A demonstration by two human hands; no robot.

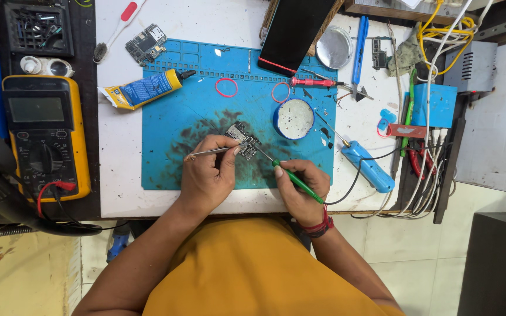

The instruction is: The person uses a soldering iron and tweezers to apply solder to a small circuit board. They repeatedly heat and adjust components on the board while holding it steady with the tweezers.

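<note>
A small circuit board [242, 138] lies on the blue work mat [206, 111], over a dark stained patch. My left hand [209, 172] grips metal tweezers [206, 152] and its fingertips rest at the board's near edge. My right hand [301, 187] holds a green-handled soldering iron [297, 181] like a pen. Its thin metal tip slants up and left to the board.
A yellow multimeter [45, 137] sits at the left, a glue tube [142, 89] and second circuit board [146, 44] at the mat's top left. A round tin [293, 119], black phone [294, 32], red screwdriver [313, 82] and blue tool [369, 167] lie right, beside tangled cables [434, 70].
</note>
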